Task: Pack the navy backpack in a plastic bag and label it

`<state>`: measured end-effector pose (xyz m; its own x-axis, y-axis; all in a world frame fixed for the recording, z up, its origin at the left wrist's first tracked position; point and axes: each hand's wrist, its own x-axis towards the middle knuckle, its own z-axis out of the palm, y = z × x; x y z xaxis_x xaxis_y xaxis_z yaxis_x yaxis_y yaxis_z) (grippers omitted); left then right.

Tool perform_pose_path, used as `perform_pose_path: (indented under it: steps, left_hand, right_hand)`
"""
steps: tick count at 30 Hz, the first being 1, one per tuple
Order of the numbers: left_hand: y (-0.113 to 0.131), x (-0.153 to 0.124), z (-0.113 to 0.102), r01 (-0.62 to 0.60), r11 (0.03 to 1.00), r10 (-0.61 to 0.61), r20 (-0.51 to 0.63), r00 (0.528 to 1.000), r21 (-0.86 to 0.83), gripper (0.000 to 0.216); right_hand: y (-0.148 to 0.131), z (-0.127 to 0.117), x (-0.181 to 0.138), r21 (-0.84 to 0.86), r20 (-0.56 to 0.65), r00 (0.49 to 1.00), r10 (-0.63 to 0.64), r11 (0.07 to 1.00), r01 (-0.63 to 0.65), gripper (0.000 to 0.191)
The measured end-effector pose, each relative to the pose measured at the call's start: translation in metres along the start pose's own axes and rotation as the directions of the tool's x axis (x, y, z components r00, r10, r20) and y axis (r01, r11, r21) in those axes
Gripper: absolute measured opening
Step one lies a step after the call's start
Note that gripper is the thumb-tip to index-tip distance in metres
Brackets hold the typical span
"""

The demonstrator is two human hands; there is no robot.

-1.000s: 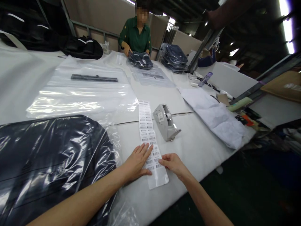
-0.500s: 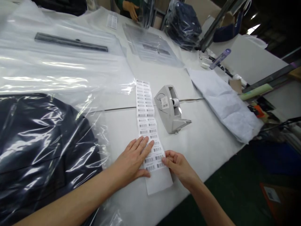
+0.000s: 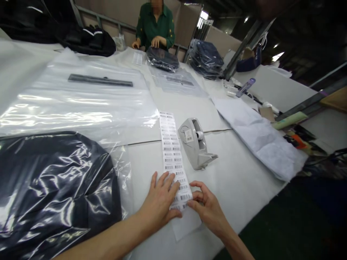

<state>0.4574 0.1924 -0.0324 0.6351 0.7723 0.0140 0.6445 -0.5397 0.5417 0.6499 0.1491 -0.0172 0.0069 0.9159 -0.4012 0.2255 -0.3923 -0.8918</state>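
A long strip of white barcode labels (image 3: pixel 172 155) lies on the white table, with a bare backing end nearest me. My left hand (image 3: pixel 159 202) rests flat across its lower part, fingers spread, pressing it down. At the strip's right edge, my right hand (image 3: pixel 207 209) has thumb and curled fingers at a label near the last printed rows. Just beyond that hand stands a grey tape dispenser (image 3: pixel 192 144). To the left, a dark bag in clear plastic (image 3: pixel 62 191) lies close to my left forearm.
Clear plastic bags (image 3: pixel 89 104) lie flat beyond the dark bag. Across the table stands a person in a green shirt (image 3: pixel 155 27), hands near a wrapped dark bag (image 3: pixel 162 59). More wrapped bags (image 3: pixel 206 57) are stacked at back right. White sheeting (image 3: pixel 255 133) covers the right edge.
The view has tilted up, bringing the person across the table and a wrapped bag into sight. My right hand's fingers have parted somewhat at the strip's edge. My left hand stays on the strip.
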Motion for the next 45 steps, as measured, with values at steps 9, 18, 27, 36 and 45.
perform_pose_path:
  steps: [9,18,27,36,45]
  left_hand:
    - [0.000,-0.003,0.002,-0.018,0.996,0.013,-0.057,0.998,-0.089,0.020]
    - [-0.008,-0.003,0.000,-0.081,0.991,0.084,0.024,0.996,-0.103,0.080]
    - [-0.003,-0.005,0.000,-0.102,0.994,0.103,0.028,0.994,-0.038,0.088]
    - [0.001,-0.007,0.004,-0.141,0.989,0.141,-0.001,0.990,-0.036,0.013]
    - [-0.005,-0.004,0.007,-0.174,0.984,0.173,-0.034,0.984,-0.039,0.010]
  right_hand:
    - [-0.007,-0.007,0.007,-0.135,0.088,0.996,-0.020,0.990,0.032,0.034]
    - [-0.008,-0.014,0.003,0.214,0.115,0.992,0.043,0.975,-0.067,0.050]
    - [-0.004,-0.020,-0.008,0.129,0.140,0.989,0.037,0.990,-0.055,0.039]
    - [0.000,-0.011,-0.007,-0.363,-0.012,0.989,-0.145,0.922,0.130,0.016]
    - [0.000,-0.005,-0.009,-0.424,0.026,0.947,-0.321,0.854,0.301,0.011]
